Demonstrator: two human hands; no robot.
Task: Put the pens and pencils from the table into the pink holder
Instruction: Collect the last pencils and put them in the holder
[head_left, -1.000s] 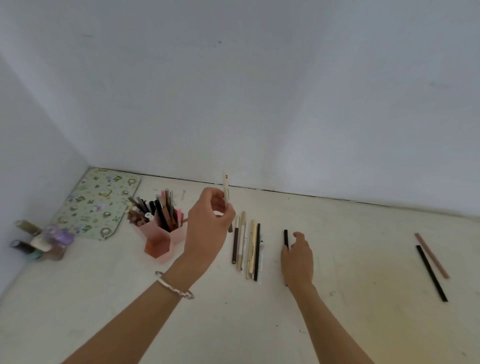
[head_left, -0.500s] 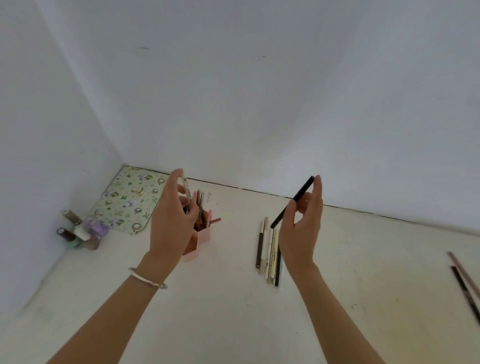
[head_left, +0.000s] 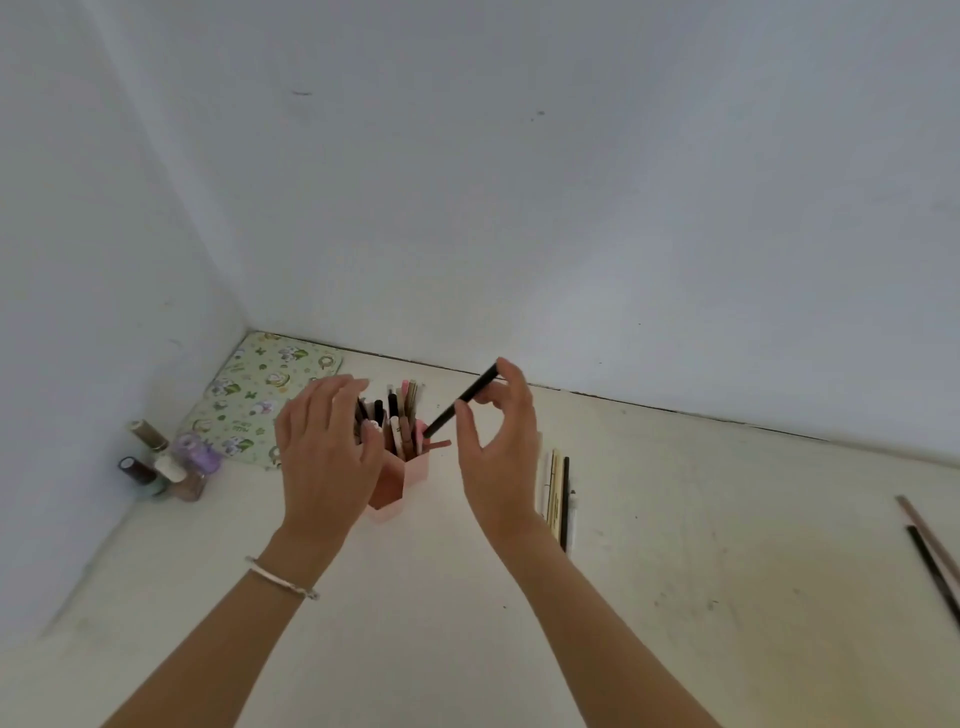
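The pink holder (head_left: 410, 470) stands on the pale table (head_left: 675, 597) near the back-left corner, already crowded with upright pens and pencils (head_left: 400, 410) in black, white, pink and tan. Both hands are raised in front of it, one on each side. The left hand (head_left: 327, 452) covers the holder's left part, seen from the back, its fingers (head_left: 337, 395) loosely extended over the tops of the stored pens and its thumb down against the holder's front. Nothing is plainly in its grasp, though the palm side is hidden. A silver bracelet (head_left: 283, 577) circles that wrist. The right hand (head_left: 498, 452) is just right of the holder and pinches a black pen (head_left: 462, 400) between thumb and forefinger, the other fingers curled loosely below. The pen slants down to the left, its upper end by the forefinger tip and its lower end just over the holder's right rim, close to the pink pens there; whether it touches them cannot be told. On the table just beside the right wrist lies a row of pens (head_left: 558, 493), side by side and pointing towards the wall, in white, tan and black. Well apart at the right edge lie a pinkish pencil (head_left: 930, 535) and a black pen beside it (head_left: 935, 571). Left of the holder a green patterned mat (head_left: 260, 400) lies in the corner, with a cluster of nail polish bottles (head_left: 166, 462) in front of it by the left wall (head_left: 104, 260).
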